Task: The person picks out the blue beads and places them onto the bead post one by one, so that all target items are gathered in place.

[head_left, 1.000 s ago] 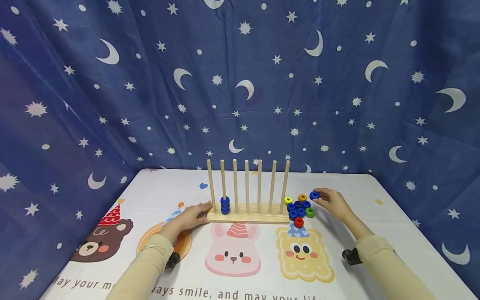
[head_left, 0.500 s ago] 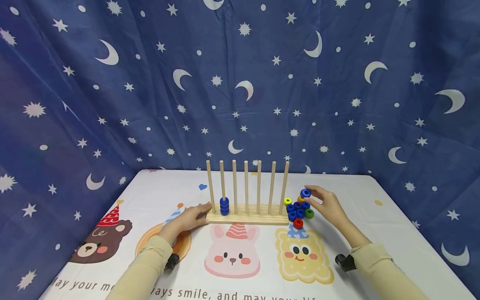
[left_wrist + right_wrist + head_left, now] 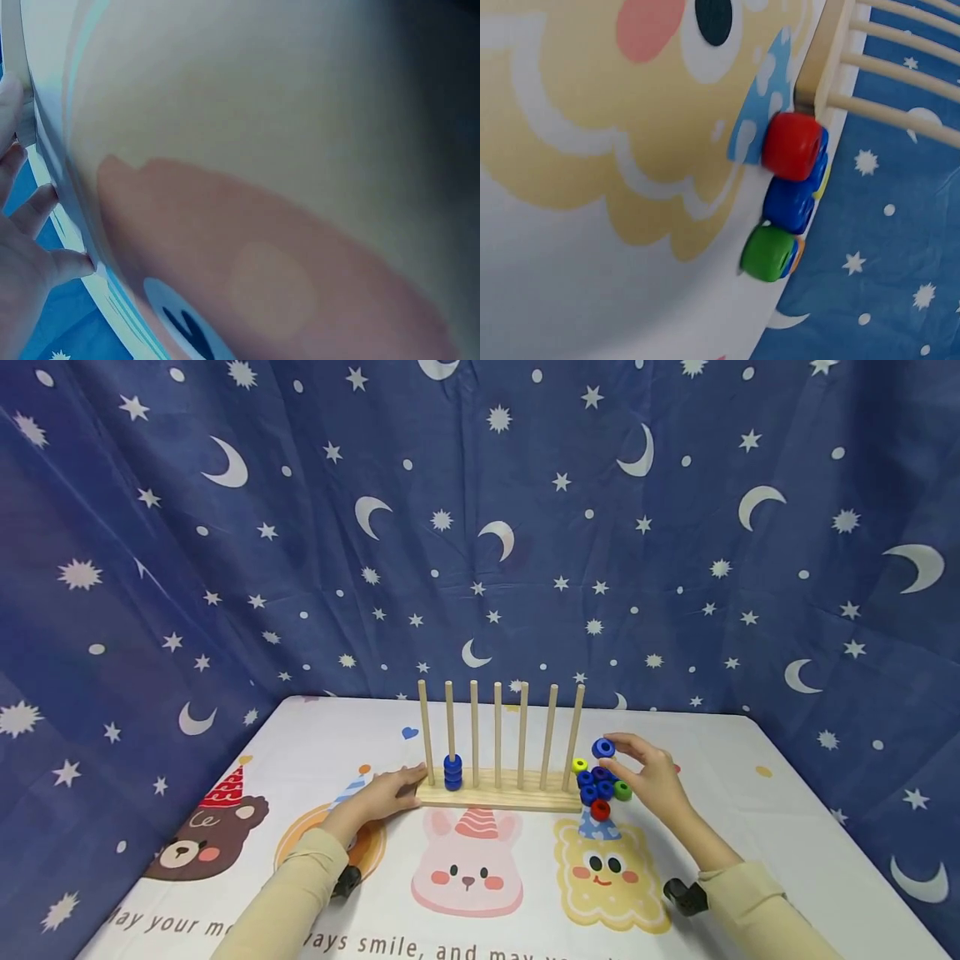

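A wooden peg rack (image 3: 498, 797) with several upright pegs stands mid-table; a short stack of blue beads (image 3: 452, 773) sits on its second peg from the left. My left hand (image 3: 384, 795) grips the rack's left end between thumb and fingers; in the left wrist view the outer fingers (image 3: 37, 214) spread over the cloth. Between thumb and fingertips, my right hand (image 3: 652, 778) pinches a blue bead (image 3: 603, 748) above a loose pile. That pile has several blue beads (image 3: 588, 793), a yellow one (image 3: 580, 765), a green one (image 3: 622, 790) and a red one (image 3: 600, 810).
A white cloth with printed cartoon animals (image 3: 467, 864) covers the table. Behind it hangs a blue curtain (image 3: 525, 610) with moons and stars. In the right wrist view, an orange bead (image 3: 799, 255) peeks out from behind the green one. The pile lies beside the rack's right end.
The blue bead in my right hand has moved left, from beside the pile to above it, covering the orange bead in the head view. My left hand stays at the rack's end.
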`<state>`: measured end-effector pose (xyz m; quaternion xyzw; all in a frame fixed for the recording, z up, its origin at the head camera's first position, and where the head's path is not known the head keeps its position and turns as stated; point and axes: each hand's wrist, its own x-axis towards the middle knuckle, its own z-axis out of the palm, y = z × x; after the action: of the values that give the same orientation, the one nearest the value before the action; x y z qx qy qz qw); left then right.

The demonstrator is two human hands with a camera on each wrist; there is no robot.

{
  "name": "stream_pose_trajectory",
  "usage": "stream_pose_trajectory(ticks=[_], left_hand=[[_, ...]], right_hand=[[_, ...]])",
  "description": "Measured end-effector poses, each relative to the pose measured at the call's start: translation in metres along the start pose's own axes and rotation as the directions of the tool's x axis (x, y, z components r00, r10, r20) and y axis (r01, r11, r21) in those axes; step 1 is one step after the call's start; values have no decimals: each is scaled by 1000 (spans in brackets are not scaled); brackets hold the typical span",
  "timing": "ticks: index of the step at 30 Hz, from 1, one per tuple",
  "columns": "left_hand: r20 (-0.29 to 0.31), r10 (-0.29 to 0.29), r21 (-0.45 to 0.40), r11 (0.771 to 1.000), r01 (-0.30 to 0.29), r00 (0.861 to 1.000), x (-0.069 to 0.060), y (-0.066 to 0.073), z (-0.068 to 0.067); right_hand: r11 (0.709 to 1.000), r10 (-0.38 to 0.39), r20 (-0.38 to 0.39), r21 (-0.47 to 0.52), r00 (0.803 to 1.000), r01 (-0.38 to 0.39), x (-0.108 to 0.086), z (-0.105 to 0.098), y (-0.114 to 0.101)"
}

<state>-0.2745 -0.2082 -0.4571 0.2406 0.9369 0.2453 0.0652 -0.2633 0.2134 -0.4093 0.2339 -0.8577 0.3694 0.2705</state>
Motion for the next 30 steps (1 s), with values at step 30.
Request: stream_pose_trajectory(ticks=[30], left_hand=[[5,-3,-8,1000,3,1000,1,-1,0]], right_hand=[[974,-203,-41,98,978,206,3,22,-43]])
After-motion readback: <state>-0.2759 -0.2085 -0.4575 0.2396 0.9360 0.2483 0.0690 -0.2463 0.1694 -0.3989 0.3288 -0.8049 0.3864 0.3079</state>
